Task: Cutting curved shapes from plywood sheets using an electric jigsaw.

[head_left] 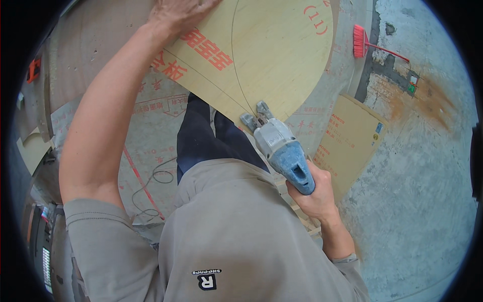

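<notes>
A sheet of yellowish plywood (pixel 282 55) with red print reaches out in front of me, with a curved line and a straight one drawn across it. My left hand (pixel 181 15) lies on its far left part, cut off by the picture's top edge; the fingers that show are stretched out. My right hand (pixel 318 194) is wrapped round the rear of a blue and silver jigsaw (pixel 284 151). The jigsaw's forked metal shoe (pixel 255 115) sits at the board's near corner, where the drawn lines run together. Its blade is too small to make out.
A cardboard sheet (pixel 347 143) lies on the floor to the right. Beyond it are a red broom (pixel 360 41) and a small green and white item (pixel 412 83). A thin cable (pixel 161 176) loops over the printed floor covering at left. A plywood offcut (pixel 32 151) is at far left.
</notes>
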